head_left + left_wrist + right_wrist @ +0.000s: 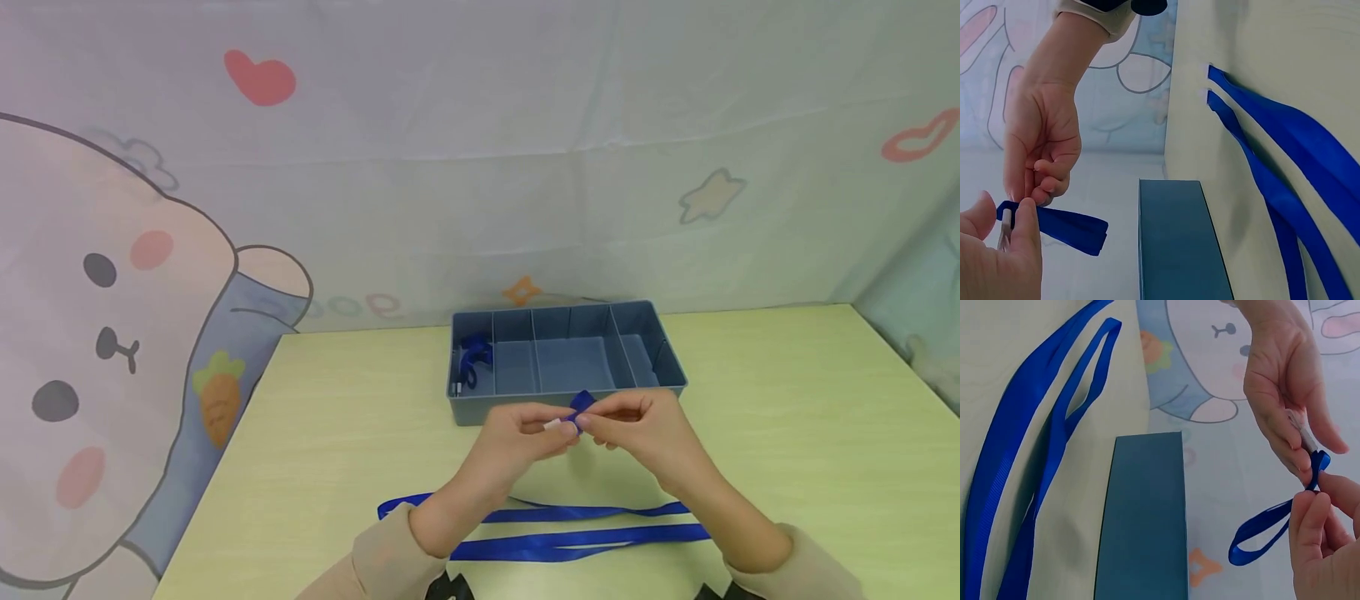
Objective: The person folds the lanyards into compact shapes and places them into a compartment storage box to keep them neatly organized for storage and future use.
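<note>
My left hand (517, 433) and right hand (656, 429) meet just in front of the box, raised over the table. Between their fingertips is a short length of blue ribbon (582, 401), which forms a loop (1244, 557) in the right wrist view. Thumb and fingers of the left hand pinch a small whitish piece (1308, 442) at one end of this ribbon. My right hand pinches the ribbon between thumb and fingertips, close to the left fingertips. In the left wrist view, the ribbon's free part (1079, 232) sticks out past the fingers.
Behind the hands stands a blue-grey divided box (517, 408), with a bundle of blue ribbon (474, 358) in its left compartment. Long blue ribbons (555, 542) stretch across the table (337, 417) beneath the forearms. A printed curtain (450, 125) hangs along the back.
</note>
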`<state>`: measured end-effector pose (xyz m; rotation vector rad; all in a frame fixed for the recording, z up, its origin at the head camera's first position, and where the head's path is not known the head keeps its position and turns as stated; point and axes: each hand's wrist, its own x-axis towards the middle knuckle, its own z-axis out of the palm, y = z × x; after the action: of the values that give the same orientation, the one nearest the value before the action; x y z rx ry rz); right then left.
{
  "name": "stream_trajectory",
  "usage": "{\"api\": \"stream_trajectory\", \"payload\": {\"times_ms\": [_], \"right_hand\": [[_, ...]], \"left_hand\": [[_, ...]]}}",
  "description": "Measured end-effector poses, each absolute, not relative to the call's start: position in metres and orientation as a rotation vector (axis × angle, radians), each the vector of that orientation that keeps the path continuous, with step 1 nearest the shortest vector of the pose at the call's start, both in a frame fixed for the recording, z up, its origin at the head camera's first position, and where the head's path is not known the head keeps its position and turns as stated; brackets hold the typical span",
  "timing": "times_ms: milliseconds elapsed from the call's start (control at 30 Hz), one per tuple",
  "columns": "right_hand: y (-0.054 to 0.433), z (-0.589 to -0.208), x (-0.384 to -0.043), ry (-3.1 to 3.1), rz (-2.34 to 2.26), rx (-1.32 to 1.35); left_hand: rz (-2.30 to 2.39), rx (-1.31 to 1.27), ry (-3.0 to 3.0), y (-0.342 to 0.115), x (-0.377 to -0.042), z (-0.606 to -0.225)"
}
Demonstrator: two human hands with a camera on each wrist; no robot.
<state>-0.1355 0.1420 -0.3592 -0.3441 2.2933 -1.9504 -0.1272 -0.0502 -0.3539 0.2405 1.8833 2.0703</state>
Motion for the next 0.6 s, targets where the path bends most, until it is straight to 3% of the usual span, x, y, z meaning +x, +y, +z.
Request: {"api": "stream_trajectory", "payload": {"times_ms": [367, 600], "right_hand": [[0.136, -0.359, -0.133, 2.458, -1.773, -0.374], [0.174, -0.356, -0.146, 2.354, -1.795, -0.743]], "left_hand": [[2.039, 0.14, 1.954, -0.052, -0.128, -0.355], [1.975, 0.129, 1.929, -0.06, -0.131, -0.355]]}}
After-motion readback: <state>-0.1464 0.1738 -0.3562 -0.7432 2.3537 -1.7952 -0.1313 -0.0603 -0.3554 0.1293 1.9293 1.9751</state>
